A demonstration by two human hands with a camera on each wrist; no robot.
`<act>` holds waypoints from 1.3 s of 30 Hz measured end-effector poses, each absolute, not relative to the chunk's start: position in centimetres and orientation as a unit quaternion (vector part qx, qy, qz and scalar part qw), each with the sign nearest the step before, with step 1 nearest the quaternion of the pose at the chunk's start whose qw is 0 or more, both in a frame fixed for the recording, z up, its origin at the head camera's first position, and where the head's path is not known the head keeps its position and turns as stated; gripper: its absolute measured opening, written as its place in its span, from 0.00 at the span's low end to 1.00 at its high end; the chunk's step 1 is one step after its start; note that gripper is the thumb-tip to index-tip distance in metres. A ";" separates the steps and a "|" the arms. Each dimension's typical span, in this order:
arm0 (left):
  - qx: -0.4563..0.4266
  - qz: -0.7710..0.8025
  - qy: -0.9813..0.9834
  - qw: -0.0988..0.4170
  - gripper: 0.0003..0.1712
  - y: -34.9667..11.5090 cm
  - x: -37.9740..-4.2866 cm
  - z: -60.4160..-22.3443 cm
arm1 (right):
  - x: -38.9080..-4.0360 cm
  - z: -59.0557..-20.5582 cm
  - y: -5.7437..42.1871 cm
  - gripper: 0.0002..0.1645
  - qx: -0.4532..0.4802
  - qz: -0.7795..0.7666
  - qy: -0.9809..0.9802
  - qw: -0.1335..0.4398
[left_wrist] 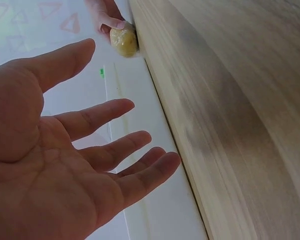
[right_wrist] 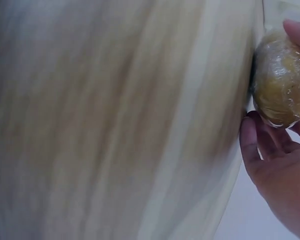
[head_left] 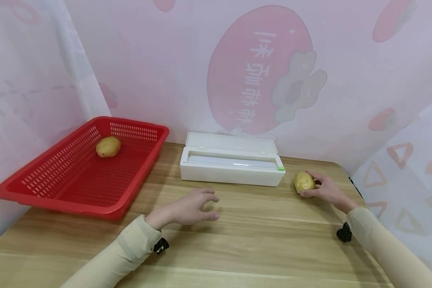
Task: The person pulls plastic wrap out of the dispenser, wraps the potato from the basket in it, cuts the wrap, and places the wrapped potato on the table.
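I see glossy clear film (right_wrist: 282, 80) on one potato (head_left: 304, 182), a plastic basket (head_left: 57, 204), a smooth plastic box (head_left: 230, 175) and a wood-grained table (head_left: 266, 240).

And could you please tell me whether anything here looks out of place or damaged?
Only the red basket looks slightly off: its left rim seems to reach past the edge of the table. Otherwise nothing stands out: no spill shows, and the film-wrapped potato in the right hand looks whole.
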State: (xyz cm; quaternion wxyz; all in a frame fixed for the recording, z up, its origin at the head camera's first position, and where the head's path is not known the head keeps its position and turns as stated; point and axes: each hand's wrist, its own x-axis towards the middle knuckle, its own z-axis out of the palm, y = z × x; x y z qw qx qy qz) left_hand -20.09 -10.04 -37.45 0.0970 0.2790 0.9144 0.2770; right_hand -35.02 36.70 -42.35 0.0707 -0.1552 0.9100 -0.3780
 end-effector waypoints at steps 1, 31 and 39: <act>0.279 0.277 0.914 0.098 0.31 -10.1 -20.1 -37.4 | -35.0 -42.3 36.6 0.61 -0.154 -0.376 0.911 0.071; 0.208 0.442 0.873 -0.008 0.19 -13.0 -24.7 -34.5 | -31.7 -36.2 27.9 0.23 -0.147 -0.524 0.837 -0.058; 0.128 0.540 0.832 -0.013 0.22 -14.9 -26.9 -36.1 | -33.2 -37.5 26.1 0.24 -0.176 -0.513 0.839 -0.053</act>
